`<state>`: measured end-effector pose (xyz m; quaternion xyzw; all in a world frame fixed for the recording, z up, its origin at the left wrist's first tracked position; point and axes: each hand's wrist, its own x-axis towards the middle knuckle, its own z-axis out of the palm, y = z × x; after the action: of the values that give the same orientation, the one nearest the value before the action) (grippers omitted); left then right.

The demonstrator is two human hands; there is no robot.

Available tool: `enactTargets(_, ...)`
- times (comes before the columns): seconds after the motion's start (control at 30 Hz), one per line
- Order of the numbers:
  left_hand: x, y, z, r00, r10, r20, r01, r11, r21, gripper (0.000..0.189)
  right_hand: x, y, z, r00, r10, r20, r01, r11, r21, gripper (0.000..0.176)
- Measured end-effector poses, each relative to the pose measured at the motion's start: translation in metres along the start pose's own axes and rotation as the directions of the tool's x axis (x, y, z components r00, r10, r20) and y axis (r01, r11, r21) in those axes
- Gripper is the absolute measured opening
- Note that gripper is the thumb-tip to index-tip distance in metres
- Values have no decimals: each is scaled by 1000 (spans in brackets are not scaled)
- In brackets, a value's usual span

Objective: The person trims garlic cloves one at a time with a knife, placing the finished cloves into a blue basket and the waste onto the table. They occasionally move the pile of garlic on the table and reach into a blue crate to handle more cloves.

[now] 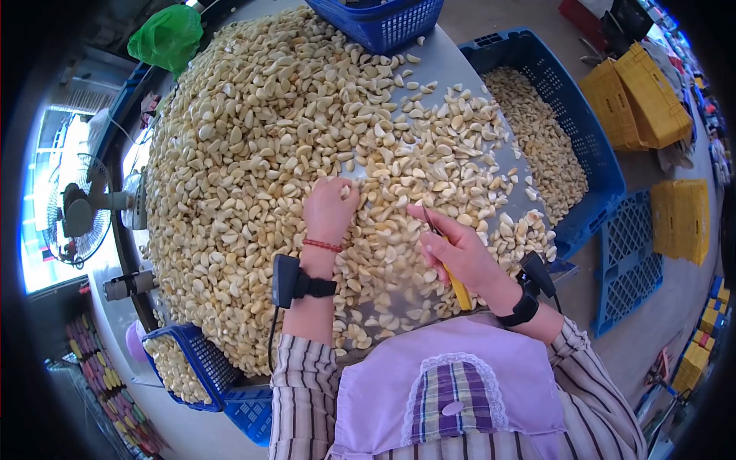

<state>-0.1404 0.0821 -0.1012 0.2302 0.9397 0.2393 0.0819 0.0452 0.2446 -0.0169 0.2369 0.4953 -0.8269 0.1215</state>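
Note:
A large heap of pale, peeled cloves [253,115], which look like garlic, covers the metal table [429,77]. My left hand [331,207] is closed at the heap's near middle, with a pale clove between its fingertips. To its right my right hand [454,249] is wrapped round a small knife [460,293] with a yellow handle; its dark, narrow blade points up and to the left over the cloves. Loose cloves lie between and below the two hands, partly blurred.
A large blue crate [606,165] with more cloves stands right of the table. Blue baskets sit at the far edge [383,23] and lower left [207,360]. A fan [77,207] stands left; a green bag [167,38] lies upper left. Yellow crates [636,100] are at right.

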Motion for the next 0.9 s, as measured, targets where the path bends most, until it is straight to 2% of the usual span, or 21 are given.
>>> enactTargets(0.03, -3, -1, -1, 1000, -21, 9, 22, 982, -185, 23, -2, -3, 1, 1000, -6, -5, 6, 998, -56, 51)
enactTargets(0.07, -8, 3, -5, 1000, -17, 10, 18, 982, -188, 23, -3, -4, 2, 1000, -12, -11, 10, 994, -112, 52)
enactTargets(0.1, -17, 10, -16, 990, -107, 94, 137, 901, -411, 21, -4, -3, 3, 1000, -8, -16, 6, 994, -113, 52)
enactTargets(0.13, -28, 16, -25, 965, -175, 196, 259, 758, -599, 19, -3, -1, 6, 996, -92, -12, 87, 970, -226, 54)
enactTargets(0.17, -38, 23, -31, 964, -175, 199, 261, 755, -602, 19, -2, 0, 8, 984, -176, 3, 167, 927, -336, 55)
enactTargets(0.2, -50, 31, -35, 977, -137, 163, 210, 757, -618, 18, 0, 5, 9, 985, -173, 2, 163, 926, -340, 55)
enactTargets(0.23, -61, 37, -38, 987, -100, 125, 158, 758, -633, 17, 4, 13, 9, 965, -258, 39, 249, 865, -435, 60)
enactTargets(0.27, -69, 40, -39, 1000, 27, 16, -13, 822, -569, 17, 9, 20, 10, 937, -339, 87, 332, 786, -521, 65)
enactTargets(0.3, -75, 45, -44, 1000, 24, 13, -12, 821, -571, 17, 11, 23, 12, 901, -410, 142, 409, 692, -595, 71)
enactTargets(0.33, -81, 51, -50, 991, 127, -49, -134, 840, -526, 18, 9, 20, 14, 901, -409, 145, 409, 690, -597, 71)
enactTargets(0.37, -85, 57, -56, 967, 232, -105, -254, 845, -472, 19, 5, 12, 18, 939, -311, 145, 327, 686, -650, 73)
enactTargets(0.4, -89, 61, -60, 964, 245, -107, -266, 855, -444, 21, 3, 8, 21, 968, -211, 138, 245, 669, -702, 75)
enactTargets(0.43, -92, 62, -65, 964, 243, -112, -267, 854, -446, 21, 2, 7, 22, 968, -210, 140, 247, 664, -706, 75)
enactTargets(0.53, -98, 62, -74, 948, 288, -134, -318, 878, -358, 20, 0, 7, 26, 969, -176, 175, 248, 670, -699, 74)
enactTargets(0.6, -101, 59, -76, 925, 335, -178, -378, 855, -356, 19, 1, 12, 29, 920, -307, 243, 391, 701, -596, 67)
enactTargets(0.63, -103, 58, -77, 926, 333, -180, -377, 856, -355, 19, 0, 8, 30, 920, -306, 246, 393, 700, -596, 67)
enactTargets(0.7, -105, 56, -77, 921, 325, -214, -389, 783, -486, 20, -4, -5, 32, 974, 23, 225, 70, 915, -398, 60)
enactTargets(0.73, -107, 54, -77, 921, 322, -218, -388, 784, -484, 20, -5, -5, 33, 973, 24, 230, 72, 914, -400, 60)
enactTargets(0.8, -112, 47, -80, 961, 246, -126, -267, 709, -652, 20, -6, -3, 34, 973, 153, 172, -116, 971, -208, 53)
enactTargets(0.83, -118, 41, -85, 962, 239, -130, -265, 714, -648, 20, -7, -4, 33, 971, 156, 182, -116, 971, -210, 53)
enactTargets(0.9, -133, 20, -100, 989, -1, -150, -120, 594, -795, 14, -9, -8, 24, 989, 56, 140, -57, 998, 1, 50)
